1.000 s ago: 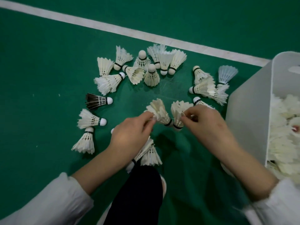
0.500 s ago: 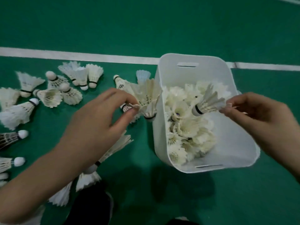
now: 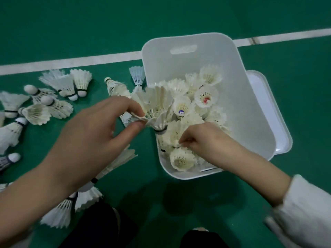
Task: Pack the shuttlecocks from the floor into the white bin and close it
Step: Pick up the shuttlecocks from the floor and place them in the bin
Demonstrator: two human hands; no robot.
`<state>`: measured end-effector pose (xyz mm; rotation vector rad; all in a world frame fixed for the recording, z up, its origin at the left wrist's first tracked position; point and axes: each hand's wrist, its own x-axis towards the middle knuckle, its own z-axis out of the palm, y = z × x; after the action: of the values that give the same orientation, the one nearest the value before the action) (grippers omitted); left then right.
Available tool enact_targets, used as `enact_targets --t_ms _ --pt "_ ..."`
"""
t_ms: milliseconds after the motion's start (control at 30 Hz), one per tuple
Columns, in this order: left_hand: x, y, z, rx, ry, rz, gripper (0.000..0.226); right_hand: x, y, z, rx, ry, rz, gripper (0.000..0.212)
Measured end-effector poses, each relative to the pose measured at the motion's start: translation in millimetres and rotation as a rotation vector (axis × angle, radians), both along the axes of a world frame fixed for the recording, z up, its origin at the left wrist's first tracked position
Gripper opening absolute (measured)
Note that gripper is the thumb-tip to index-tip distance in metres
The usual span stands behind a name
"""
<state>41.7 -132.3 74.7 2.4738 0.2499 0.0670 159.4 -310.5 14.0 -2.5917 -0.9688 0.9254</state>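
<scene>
Your left hand [image 3: 100,133] pinches a shuttlecock [image 3: 155,106] by its feathers over the white bin [image 3: 250,111]'s left rim. Your right hand [image 3: 207,140], inside the bin, pinches another shuttlecock [image 3: 176,133] atop the pile.

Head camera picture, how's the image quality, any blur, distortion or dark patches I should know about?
Head view: the white court line bows, a sign of wide-angle distortion; the left hand and the white sleeve at the right edge are softly blurred; shuttlecocks in the white bin look fairly sharp; light is dim and even, with a soft shadow on the green floor below the bin.
</scene>
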Motion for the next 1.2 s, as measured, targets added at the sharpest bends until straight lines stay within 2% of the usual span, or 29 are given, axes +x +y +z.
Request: enact_targets --t_ms 133,233,300,367,433,500,533,600,667,767,833,900,967,1033,1200 --pt "2.4 -5.5 -4.2 0.01 0.002 -0.001 0.009 0.5 16.6 -34.8 -0.134 -0.062 0.163 0.026" --pt "2.9 -5.9 -6.0 0.03 0.004 -0.018 0.008 -0.2 18.3 -33.4 -0.112 -0.112 0.21 0.024" --pt "3.2 -4.9 -6.8 0.035 0.005 -0.016 0.007 0.3 13.9 -18.7 -0.061 -0.08 0.151 0.025" --pt "3.2 -2.7 -7.7 0.042 -0.001 -0.005 0.008 5.5 7.3 2.2 0.105 -0.072 -0.023 0.026" --pt "3.9 -1.9 -7.5 0.042 -0.007 -0.006 0.008 9.2 -0.1 28.5 0.41 -0.1 -0.199 0.023" --pt "5.4 -3.0 -7.4 0.036 -0.009 -0.017 0.01 6.6 -4.1 51.1 0.672 -0.066 -0.176 0.033" --pt "6.3 -3.8 -7.8 0.031 -0.013 -0.025 0.01 3.9 -3.2 55.0 0.716 -0.062 -0.087 0.038" --pt "8.0 -5.6 -8.9 0.032 -0.023 -0.048 0.009 -0.5 4.8 51.2 0.671 -0.095 0.094 0.039" --pt "7.5 -7.0 -9.6 0.042 -0.034 -0.069 0.009 -1.1 13.6 41.3 0.609 -0.162 0.2 0.025" --pt "3.8 -6.6 -12.1 -0.012 -0.044 -0.077 0.024 4.5 11.8 44.6 0.543 -0.179 0.108 0.012" --pt "1.0 -4.2 -12.9 -0.095 -0.074 -0.038 0.033 11.9 -2.1 57.9 0.482 -0.062 -0.011 0.006" --pt "-1.6 1.2 -12.6 -0.153 -0.109 0.017 0.028 15.7 -19.3 64.0 0.334 0.179 -0.041 0.009" --pt "-2.1 7.6 -12.3 -0.184 -0.149 0.06 0.028 14.4 -27.5 53.7 0.142 0.306 0.052 0.013" --pt "-1.3 11.8 -13.5 -0.227 -0.162 0.086 0.031 7.8 -24.8 34.3 0.016 0.316 0.147 0.016" --pt "-4.3 12.4 -17.1 -0.239 -0.131 0.03 0.024 0.9 -4.0 -9.4 -0.145 0.264 0.265 0.026"
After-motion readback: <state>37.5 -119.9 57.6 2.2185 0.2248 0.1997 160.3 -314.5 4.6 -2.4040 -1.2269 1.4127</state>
